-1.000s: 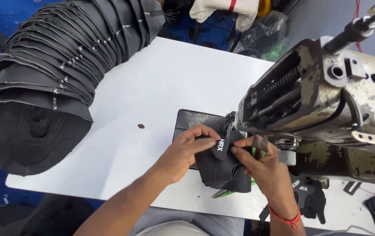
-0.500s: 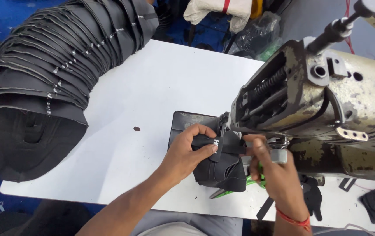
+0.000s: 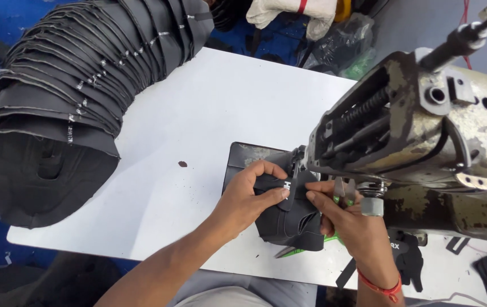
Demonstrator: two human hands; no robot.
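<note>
A black shoe-upper piece (image 3: pixel 290 223) with a small white-lettered tab lies under the head of a worn grey sewing machine (image 3: pixel 425 142). My left hand (image 3: pixel 249 196) pinches the piece from the left, thumb and fingers on its top fold. From the right, my right hand (image 3: pixel 348 224) presses the same piece near the needle area, with a small snip tool showing between its fingers. A red thread band circles my right wrist. The needle itself is hidden behind the machine head.
A long curved stack of black upper pieces (image 3: pixel 67 96) fills the left of the white table (image 3: pixel 198 113). More black pieces (image 3: pixel 405 258) lie at the right front edge. Bags and cloth (image 3: pixel 323 34) sit beyond the table. Green-handled scissors (image 3: pixel 300 248) poke out under the workpiece.
Both hands have shifted the black piece slightly up and closer under the machine head. The tab is now folded between my fingertips.
</note>
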